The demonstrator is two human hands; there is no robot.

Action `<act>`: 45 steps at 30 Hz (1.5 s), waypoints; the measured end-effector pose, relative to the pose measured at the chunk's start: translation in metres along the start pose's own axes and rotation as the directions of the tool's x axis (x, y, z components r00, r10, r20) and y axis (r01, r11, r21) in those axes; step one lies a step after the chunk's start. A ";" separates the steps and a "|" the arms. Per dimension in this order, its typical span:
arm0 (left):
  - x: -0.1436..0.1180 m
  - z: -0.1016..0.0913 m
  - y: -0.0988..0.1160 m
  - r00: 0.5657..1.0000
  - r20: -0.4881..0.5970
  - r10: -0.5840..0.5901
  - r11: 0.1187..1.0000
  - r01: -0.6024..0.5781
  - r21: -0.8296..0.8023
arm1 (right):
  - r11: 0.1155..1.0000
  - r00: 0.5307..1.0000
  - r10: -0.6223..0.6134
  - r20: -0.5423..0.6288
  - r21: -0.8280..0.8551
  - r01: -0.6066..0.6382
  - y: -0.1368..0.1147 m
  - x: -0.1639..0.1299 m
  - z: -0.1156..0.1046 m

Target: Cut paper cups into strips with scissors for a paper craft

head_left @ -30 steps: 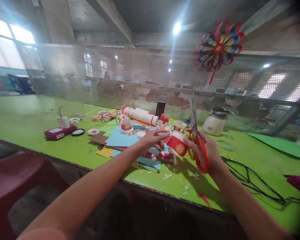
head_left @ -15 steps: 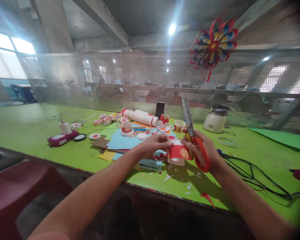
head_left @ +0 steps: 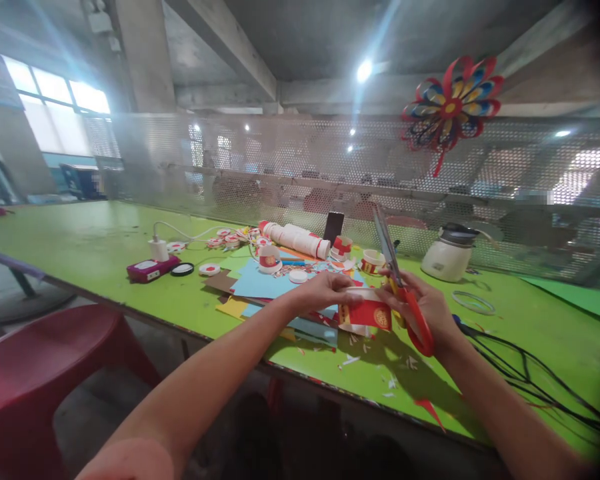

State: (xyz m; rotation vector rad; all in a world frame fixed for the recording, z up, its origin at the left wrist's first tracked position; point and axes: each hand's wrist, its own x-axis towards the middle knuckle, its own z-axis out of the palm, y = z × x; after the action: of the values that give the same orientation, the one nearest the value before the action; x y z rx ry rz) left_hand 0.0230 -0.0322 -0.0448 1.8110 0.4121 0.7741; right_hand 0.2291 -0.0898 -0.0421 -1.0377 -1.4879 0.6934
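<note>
- Paper cup [head_left: 367, 312]: red wall with a gold round emblem, white rim and base; lies tilted on its side, held just above the green worktop [head_left: 80, 240], centre of the frame, a little right.
- Left hand [head_left: 325, 292]: grip closed on the cup's rim end, fingers over the top, thumb hidden.
- Right hand [head_left: 427, 308]: grip wrapped round the red-handled scissors [head_left: 405, 293], fingertips also touching the cup's emblem side; blades point up and slightly left, nearly closed.
- Coloured paper sheets [head_left: 263, 283]: blue, yellow and brown, stacked flat just left of the hands.
- Paper scraps [head_left: 350, 360]: white and red snippets on the worktop below the cup.
- Stacked cups [head_left: 297, 239]: a roll lying on its side, behind the sheets.
- White kettle [head_left: 450, 257]: upper right of the hands, near the mesh screen.
- Paper pinwheel [head_left: 453, 107]: red, blue, yellow, upper right of the frame.
- Black cables [head_left: 525, 373]: right of the right wrist.
</note>
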 end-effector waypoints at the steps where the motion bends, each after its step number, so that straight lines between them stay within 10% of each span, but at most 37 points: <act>1: -0.001 -0.001 0.002 1.000 -0.017 0.001 1.000 -0.001 -0.030 | 1.000 1.000 -0.005 -0.007 -0.013 0.005 0.000 0.000 0.000; 12: -0.002 -0.040 0.003 0.939 -0.325 0.108 0.938 -0.205 -0.280 | 0.981 0.994 -0.113 0.000 -0.157 0.111 -0.013 -0.008 -0.003; 25: -0.003 -0.069 0.006 0.737 -0.669 0.101 0.856 -0.407 -0.319 | 0.859 0.959 -0.052 0.279 -0.477 0.186 -0.018 -0.012 -0.008; 45: 0.000 -0.054 0.003 0.812 -0.557 0.173 0.891 -0.370 -0.262 | 0.893 0.925 -0.009 0.381 -0.414 0.179 -0.012 -0.013 -0.002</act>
State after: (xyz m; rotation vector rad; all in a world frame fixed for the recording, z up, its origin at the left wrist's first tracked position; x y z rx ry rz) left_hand -0.0136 0.0047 -0.0305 1.3055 0.3236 1.4661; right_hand 0.2278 -0.1067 -0.0376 -1.2061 -2.0828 0.5041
